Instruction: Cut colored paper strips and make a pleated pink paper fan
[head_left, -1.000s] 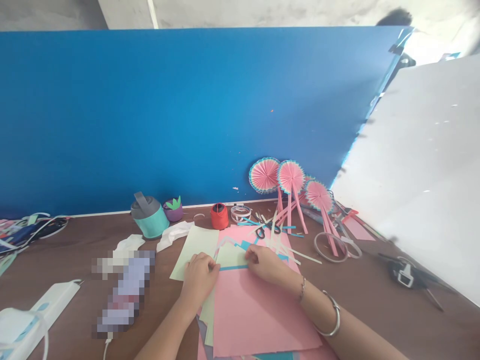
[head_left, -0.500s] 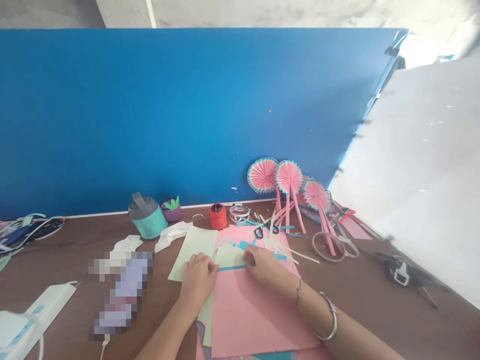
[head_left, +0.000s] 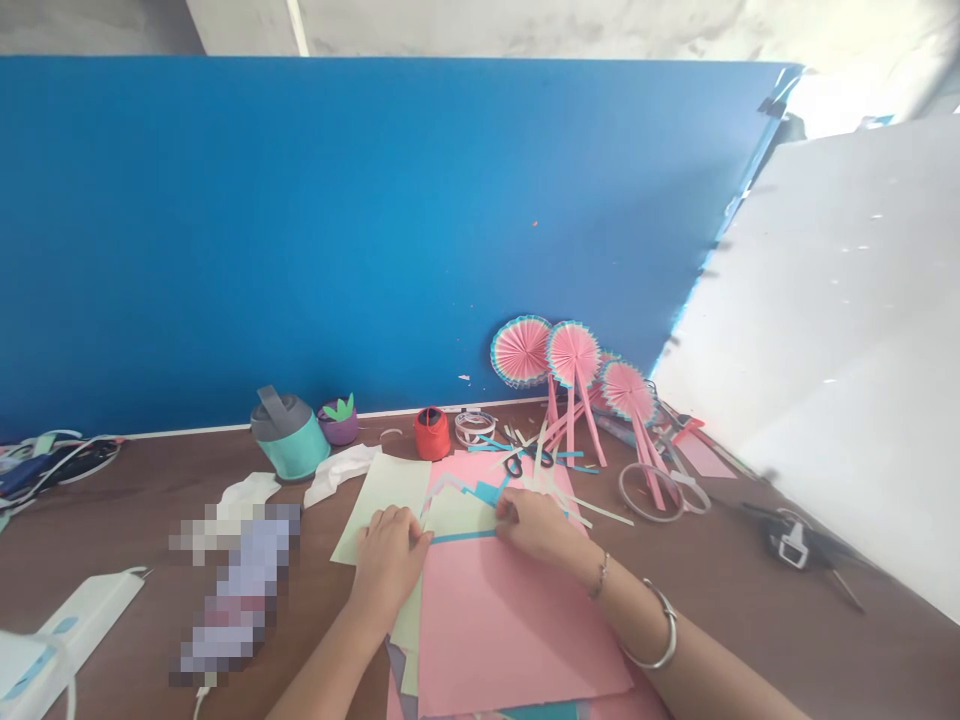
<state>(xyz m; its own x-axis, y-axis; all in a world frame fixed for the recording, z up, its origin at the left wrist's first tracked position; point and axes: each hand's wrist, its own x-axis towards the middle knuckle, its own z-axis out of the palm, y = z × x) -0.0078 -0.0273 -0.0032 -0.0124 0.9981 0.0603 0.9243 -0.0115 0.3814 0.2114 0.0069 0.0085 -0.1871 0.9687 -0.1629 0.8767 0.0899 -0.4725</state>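
Observation:
A large pink paper sheet (head_left: 510, 620) lies before me, with a narrow blue paper strip (head_left: 465, 537) along its far edge. Just beyond the strip is a pale green piece of paper (head_left: 457, 515). My left hand (head_left: 390, 560) rests with bent fingers at the left end of the strip, thumb against the paper edge. At the right end, my right hand (head_left: 534, 525) has its fingers closed on the sheet's edge; its fingertips are partly hidden. Blue paper scraps (head_left: 487, 492) and black-handled scissors (head_left: 541, 455) lie just beyond.
Pink pleated paper fans (head_left: 574, 352) lean against the blue partition (head_left: 300, 220). Tape rolls (head_left: 651, 493) lie at the right. A red tape dispenser (head_left: 432, 435), a teal container (head_left: 294, 445) and a purple pot (head_left: 339, 425) stand at the back. A power strip (head_left: 79, 630) lies at the left.
My right hand has slid slightly to the right along the blue strip. My left hand stays at the strip's left end. The whole view has shifted a little.

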